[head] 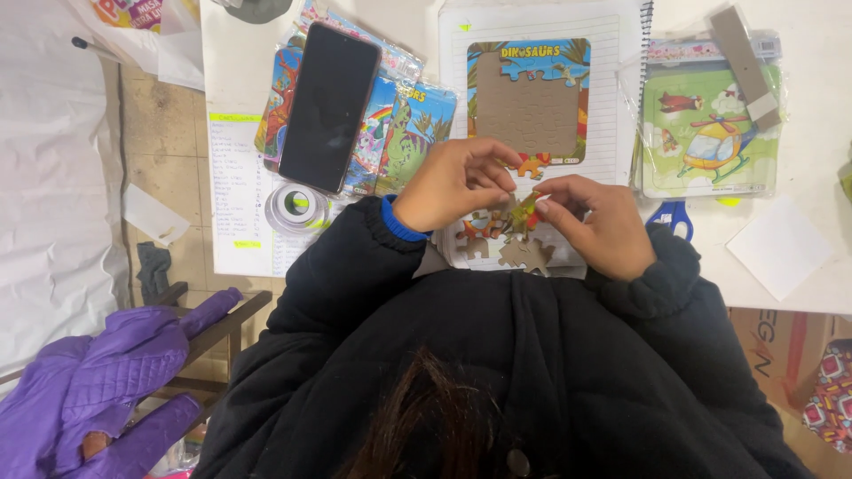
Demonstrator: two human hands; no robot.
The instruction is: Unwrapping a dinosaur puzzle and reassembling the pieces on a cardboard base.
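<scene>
My left hand (454, 181) and my right hand (596, 222) meet over a small pile of loose puzzle pieces (506, 238) on a lined notebook (541, 106). Both hands pinch a cluster of joined colourful puzzle pieces (525, 211) between their fingertips. One orange piece (533, 164) lies just beyond the fingers, at the lower edge of a dinosaur puzzle frame (530, 98) whose brown middle is mostly bare. Several pieces lie face down, showing grey cardboard.
A dark phone (329, 106) rests on a stack of packaged puzzles (417, 124) to the left. A tape roll (295, 207) sits below it. A helicopter puzzle pack (708, 133) and blue scissors (672, 215) lie right. A purple jacket (106, 381) hangs on a chair.
</scene>
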